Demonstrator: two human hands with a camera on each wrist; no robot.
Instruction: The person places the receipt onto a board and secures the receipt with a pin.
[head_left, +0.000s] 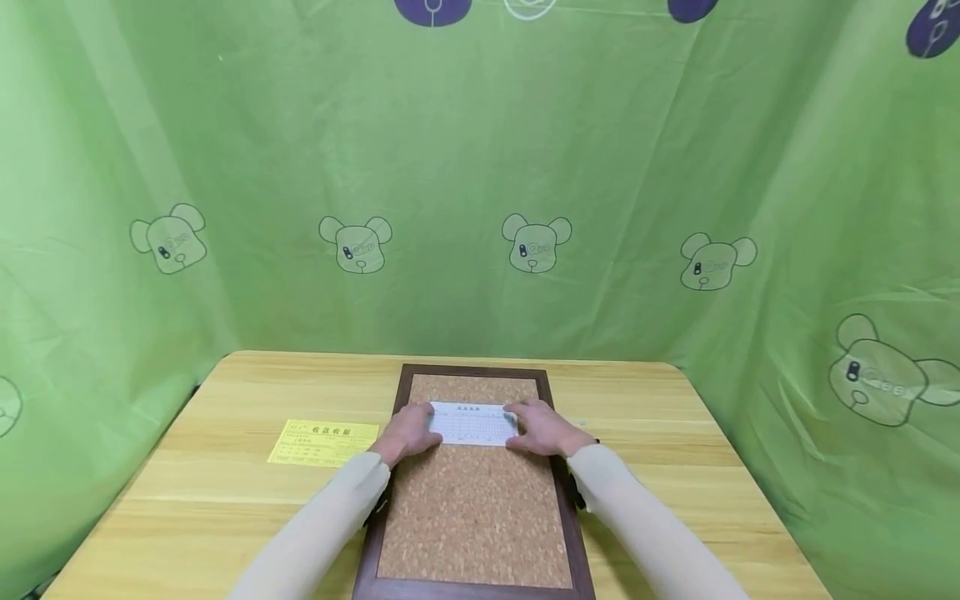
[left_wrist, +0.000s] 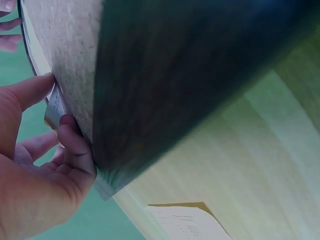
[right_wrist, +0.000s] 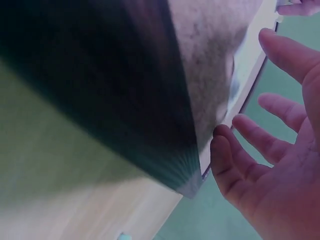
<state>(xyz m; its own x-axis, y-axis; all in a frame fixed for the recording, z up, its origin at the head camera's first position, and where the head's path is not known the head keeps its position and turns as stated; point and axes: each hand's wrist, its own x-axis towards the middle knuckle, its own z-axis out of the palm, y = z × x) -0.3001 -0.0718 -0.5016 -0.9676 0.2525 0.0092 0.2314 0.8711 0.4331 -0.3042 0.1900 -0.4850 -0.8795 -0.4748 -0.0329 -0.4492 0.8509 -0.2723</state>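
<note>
A white printed receipt slip point(head_left: 472, 424) lies across the upper part of a cork board point(head_left: 474, 508) with a dark brown frame. My left hand point(head_left: 409, 431) is at the slip's left end, thumb at the near corner and a finger at the far one. In the left wrist view, the left hand point(left_wrist: 47, 150) has its thumb and bent forefinger touching the slip's edge, which stands slightly raised. My right hand point(head_left: 543, 427) touches the slip's right end in the same way. The right wrist view shows the right hand point(right_wrist: 280, 135) with its fingers spread and relaxed.
A yellow printed receipt point(head_left: 322, 443) lies on the wooden table point(head_left: 225, 500), left of the board. A small pale-blue object point(head_left: 582, 422) sits to the right of the board. Green cloth point(head_left: 450, 167) with bear faces hangs behind the table and at both sides.
</note>
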